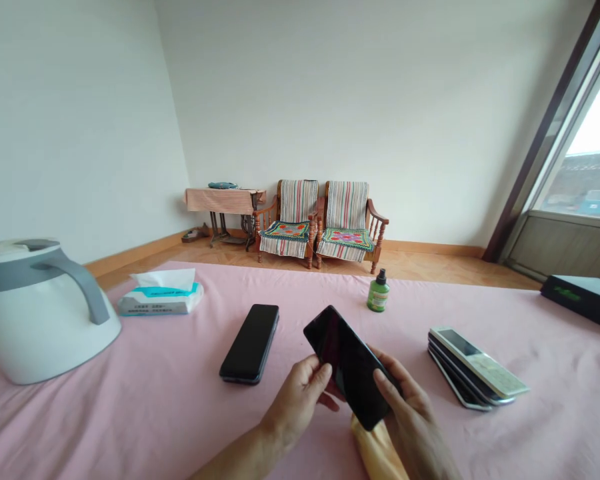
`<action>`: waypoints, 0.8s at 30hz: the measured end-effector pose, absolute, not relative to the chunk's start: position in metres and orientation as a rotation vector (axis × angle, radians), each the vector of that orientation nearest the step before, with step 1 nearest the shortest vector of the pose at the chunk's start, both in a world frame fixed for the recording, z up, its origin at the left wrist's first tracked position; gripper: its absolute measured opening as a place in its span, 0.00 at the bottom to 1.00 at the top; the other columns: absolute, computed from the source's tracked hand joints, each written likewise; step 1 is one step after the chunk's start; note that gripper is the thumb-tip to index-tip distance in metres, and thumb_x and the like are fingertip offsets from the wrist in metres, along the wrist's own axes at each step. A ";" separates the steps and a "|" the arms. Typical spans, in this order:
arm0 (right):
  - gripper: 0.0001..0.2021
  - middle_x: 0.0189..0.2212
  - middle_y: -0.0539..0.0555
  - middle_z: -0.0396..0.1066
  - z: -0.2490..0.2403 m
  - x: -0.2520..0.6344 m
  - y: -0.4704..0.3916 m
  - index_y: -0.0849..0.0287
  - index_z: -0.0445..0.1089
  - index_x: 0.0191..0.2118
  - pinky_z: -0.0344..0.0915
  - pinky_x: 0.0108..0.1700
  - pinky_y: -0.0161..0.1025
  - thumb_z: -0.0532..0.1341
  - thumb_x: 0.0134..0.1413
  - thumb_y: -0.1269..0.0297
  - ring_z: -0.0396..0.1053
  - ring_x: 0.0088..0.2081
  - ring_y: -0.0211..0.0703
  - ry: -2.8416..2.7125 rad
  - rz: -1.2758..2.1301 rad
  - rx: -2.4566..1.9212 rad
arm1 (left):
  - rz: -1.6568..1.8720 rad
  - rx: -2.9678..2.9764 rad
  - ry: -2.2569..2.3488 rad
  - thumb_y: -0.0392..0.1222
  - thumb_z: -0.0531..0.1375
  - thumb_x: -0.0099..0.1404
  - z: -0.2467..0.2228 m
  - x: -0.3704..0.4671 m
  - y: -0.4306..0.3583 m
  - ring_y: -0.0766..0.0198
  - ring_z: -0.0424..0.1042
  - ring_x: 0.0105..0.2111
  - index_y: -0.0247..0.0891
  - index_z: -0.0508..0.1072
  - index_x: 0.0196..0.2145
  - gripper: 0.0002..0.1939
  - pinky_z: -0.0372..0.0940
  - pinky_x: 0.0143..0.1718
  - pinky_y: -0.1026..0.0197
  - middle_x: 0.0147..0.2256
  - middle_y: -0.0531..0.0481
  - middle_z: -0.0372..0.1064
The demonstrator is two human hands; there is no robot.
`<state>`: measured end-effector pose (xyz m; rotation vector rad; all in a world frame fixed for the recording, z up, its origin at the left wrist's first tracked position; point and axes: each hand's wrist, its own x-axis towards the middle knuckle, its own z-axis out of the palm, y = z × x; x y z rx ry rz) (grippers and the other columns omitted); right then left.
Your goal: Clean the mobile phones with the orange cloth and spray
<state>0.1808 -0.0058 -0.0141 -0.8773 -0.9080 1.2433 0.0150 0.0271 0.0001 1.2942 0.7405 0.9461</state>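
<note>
Between my two hands a black smartphone (353,367) is held up at a tilt, its dark screen facing me. My left hand (300,393) grips its left edge, thumb at the front and fingers behind. My right hand (405,400) clasps the right edge, thumb along the screen side. Under the phone's lower end hangs a yellow cloth (377,453), partly hidden by my right hand; whether that hand holds it I cannot tell. Left of my hands, another black smartphone (250,343) lies on the pink tablecloth (170,427). To the right rests a stack of several phones (475,367), a white keypad phone on top.
A white and grey jug (35,320) stands at the left, beside a tissue pack (160,297). Beyond my hands is a green bottle (378,293) with a black top. A black box (583,300) sits at the far right. Two wooden chairs (347,227) stand past the table.
</note>
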 end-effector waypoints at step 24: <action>0.13 0.28 0.53 0.69 -0.028 0.179 -0.013 0.59 0.72 0.35 0.66 0.31 0.36 0.56 0.54 0.56 0.69 0.28 0.41 -1.351 0.650 -1.348 | 0.881 1.840 1.817 0.46 0.52 0.69 0.029 -0.131 0.113 0.62 0.70 0.29 0.33 0.70 0.31 0.15 0.65 0.31 0.60 0.27 0.53 0.68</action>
